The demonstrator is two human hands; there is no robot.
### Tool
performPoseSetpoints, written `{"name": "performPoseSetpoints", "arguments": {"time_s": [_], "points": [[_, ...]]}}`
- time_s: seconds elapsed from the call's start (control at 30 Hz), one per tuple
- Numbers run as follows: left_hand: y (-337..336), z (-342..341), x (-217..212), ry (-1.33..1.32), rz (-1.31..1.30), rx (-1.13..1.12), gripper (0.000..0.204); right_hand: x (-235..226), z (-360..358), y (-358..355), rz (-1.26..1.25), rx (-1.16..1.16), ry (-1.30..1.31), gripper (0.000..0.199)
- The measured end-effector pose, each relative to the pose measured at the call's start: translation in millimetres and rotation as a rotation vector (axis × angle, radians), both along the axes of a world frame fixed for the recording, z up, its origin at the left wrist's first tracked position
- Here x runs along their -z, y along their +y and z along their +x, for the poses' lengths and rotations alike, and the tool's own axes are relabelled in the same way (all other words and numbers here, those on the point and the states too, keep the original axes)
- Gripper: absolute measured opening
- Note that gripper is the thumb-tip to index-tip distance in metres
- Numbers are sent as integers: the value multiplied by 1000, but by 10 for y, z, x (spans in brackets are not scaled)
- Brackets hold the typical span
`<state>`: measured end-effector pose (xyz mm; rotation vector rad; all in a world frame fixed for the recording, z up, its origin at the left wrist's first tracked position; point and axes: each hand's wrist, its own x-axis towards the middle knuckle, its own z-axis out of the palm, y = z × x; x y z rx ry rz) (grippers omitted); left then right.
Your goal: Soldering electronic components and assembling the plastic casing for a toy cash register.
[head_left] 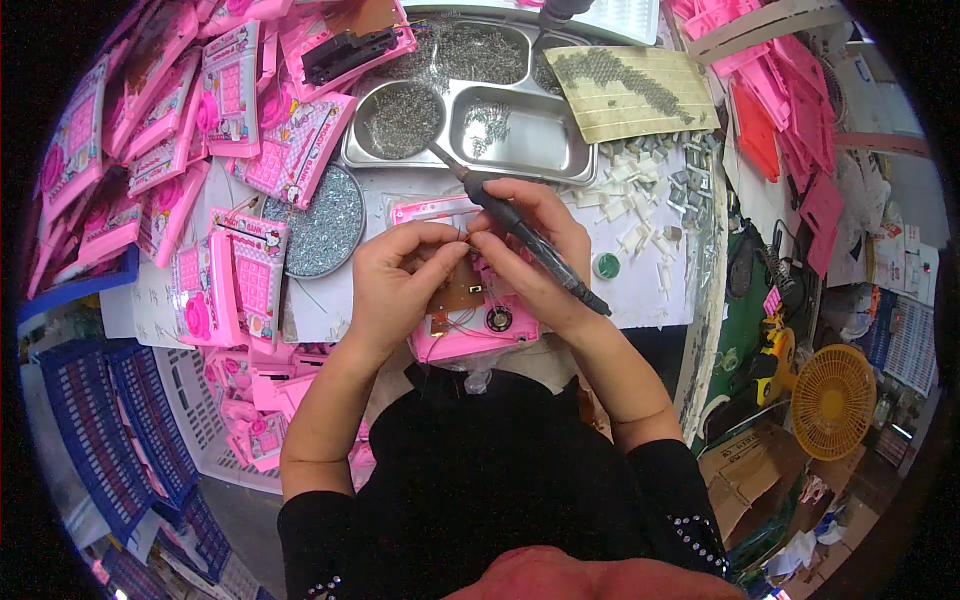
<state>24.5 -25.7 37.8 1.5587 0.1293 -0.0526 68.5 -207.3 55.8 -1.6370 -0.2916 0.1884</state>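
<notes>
A toy assembly workshop: stacked pink toy casings (pixel 150 110), a steel tray of screws (pixel 470 110) and blue crates (pixel 100 430) crowd the workbench (pixel 640 290).

White worktable (pixel 660 290) crowded with pink toy casings (pixel 150 130); blue plastic crates (pixel 110 440) at left, yellow fan (pixel 832 400) at right.

An open toy housing (pixel 470 320) lies near on the table (pixel 640 290), under both hands. A compartment tray (pixel 520 135) sits far behind it, finished toys (pixel 220 290) left, a fan (pixel 832 400) right.
</notes>
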Motion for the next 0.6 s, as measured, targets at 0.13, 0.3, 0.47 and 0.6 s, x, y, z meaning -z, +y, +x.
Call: {"name": "performPoseSetpoints", "arguments": {"time_s": [0.13,0.3,0.47,0.6], "points": [[22,27,47,-29,35,38,11,56,-52,-22,2,3,21,40],[78,83,-3,-61,169,152,14,80,-90,-30,25,11,37,38],[59,86,-55,-181,347,102,16,150,-54,-27,-8,2,-59,38],[-2,59,-85,-325,552,4,14,196,-70,-18,-32,53,-92,38]]}}
